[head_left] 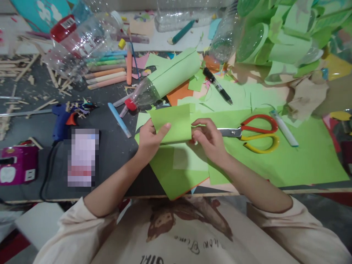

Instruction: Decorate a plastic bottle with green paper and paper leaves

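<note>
Head view: left of both hands, the glue gun [61, 119] lies apart. The left hand [150, 137] grips the paper [176, 123], thumb on top; a light, flat thumb should steady it without denting. Between the hands, its edges are best kept even. The right hand [210, 139] curls at its right edge; whether it pinches, I cannot tell. Scissors [235, 132] lie just rightward.
</note>
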Demonstrator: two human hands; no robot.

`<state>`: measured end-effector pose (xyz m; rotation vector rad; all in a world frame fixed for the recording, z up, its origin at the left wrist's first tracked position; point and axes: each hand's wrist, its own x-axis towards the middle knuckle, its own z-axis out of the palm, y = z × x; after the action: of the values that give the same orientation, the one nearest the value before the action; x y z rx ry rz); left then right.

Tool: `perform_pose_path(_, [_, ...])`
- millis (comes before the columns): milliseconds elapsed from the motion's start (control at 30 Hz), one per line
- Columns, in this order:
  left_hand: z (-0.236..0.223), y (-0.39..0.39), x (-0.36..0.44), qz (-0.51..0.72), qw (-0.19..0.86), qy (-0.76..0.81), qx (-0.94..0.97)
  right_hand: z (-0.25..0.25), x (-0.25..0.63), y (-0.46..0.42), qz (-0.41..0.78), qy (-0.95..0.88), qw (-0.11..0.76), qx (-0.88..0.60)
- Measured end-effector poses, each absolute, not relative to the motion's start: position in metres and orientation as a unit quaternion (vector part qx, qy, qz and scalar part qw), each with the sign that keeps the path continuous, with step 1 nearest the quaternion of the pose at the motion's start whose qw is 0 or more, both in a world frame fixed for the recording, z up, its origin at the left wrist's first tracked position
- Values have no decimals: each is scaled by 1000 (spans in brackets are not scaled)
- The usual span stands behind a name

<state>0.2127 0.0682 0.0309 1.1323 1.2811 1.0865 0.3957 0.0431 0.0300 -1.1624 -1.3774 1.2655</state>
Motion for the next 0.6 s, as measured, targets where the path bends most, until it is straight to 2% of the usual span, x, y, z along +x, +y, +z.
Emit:
perform_pose_path(167, [34, 68, 212, 401, 532, 543, 510, 28, 400, 51, 457, -534, 497, -510])
perform_pose_path(367, [37, 66, 214, 305, 519, 500, 623, 33, 396, 47, 430, -588, 450, -516])
perform_pose_path(500, [40, 68, 212, 322, 567, 506, 564, 31, 395, 47, 472, -529, 425, -563])
perform_pose_path(600, [41, 68, 211, 348, 603, 497, 518, 29, 397, 50, 485, -466, 465, -576])
